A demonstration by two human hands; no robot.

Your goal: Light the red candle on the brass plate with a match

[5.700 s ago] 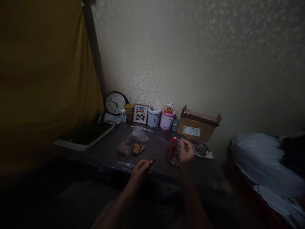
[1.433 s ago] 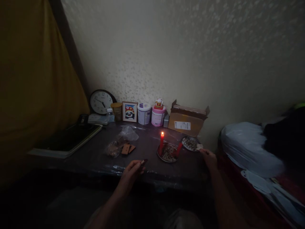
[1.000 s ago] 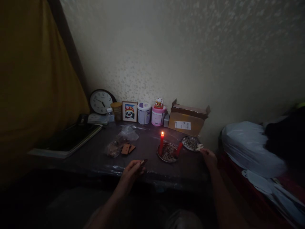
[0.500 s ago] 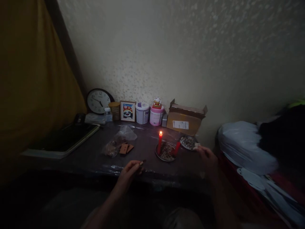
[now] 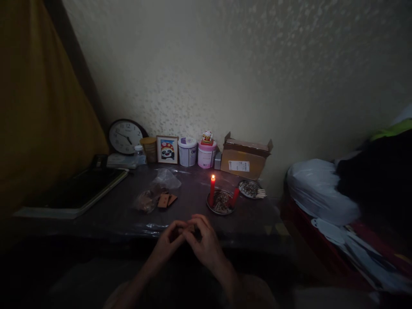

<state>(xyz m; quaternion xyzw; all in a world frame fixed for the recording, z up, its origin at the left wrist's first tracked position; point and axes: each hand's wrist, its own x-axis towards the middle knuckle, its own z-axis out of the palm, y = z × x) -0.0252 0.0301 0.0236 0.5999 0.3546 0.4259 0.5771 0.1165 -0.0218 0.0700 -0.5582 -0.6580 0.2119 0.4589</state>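
Over the front edge of the table, my left hand and my right hand meet, fingertips touching. Both have bent, closed fingers around something small and dark, mostly hidden, whose kind I cannot make out. Just beyond them stands a lit red candle on a round metal plate strewn with dark bits. A shorter unlit red candle leans on the same plate. Behind it to the right is a second plate with dark specks, and pale thin sticks lie at its right rim.
Small brown flat boxes lie by a clear plastic bag. Along the wall stand a clock, a bottle, a framed panda picture, two tubs and a cardboard box. Bagged items are piled at right.
My right hand has left the pale sticks at the far plate and come left to meet my left hand. The small piece in my left fingers is now mostly covered.
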